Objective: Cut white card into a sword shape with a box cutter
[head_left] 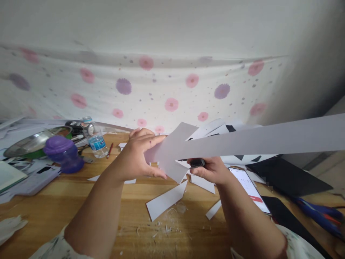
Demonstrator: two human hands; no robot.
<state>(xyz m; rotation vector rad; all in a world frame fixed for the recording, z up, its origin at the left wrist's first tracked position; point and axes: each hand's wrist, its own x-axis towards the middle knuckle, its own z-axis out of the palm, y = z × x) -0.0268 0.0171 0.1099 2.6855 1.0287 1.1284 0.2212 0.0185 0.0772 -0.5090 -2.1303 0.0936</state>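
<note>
My left hand (141, 154) grips a white sheet of stiff paper (172, 151) between thumb and fingers, above the table. From this sheet a long white strip (258, 138) runs to the right, past the top of my right hand. My right hand (208, 171) is closed round black-handled scissors (197, 163) at the sheet's lower right edge. The paper and my fingers hide most of the scissors. Below lie cut white pieces, among them a rectangular strip (167, 201) and a narrow offcut (214, 209).
On the left stand a purple cup (63, 153), a water bottle (95, 140) and a pan (35, 142). A lit phone (249, 189) lies right of my right forearm, near blue-handled pliers (319, 214). Small scraps litter the wooden table (140, 230). A flowered cloth (156, 93) hangs behind.
</note>
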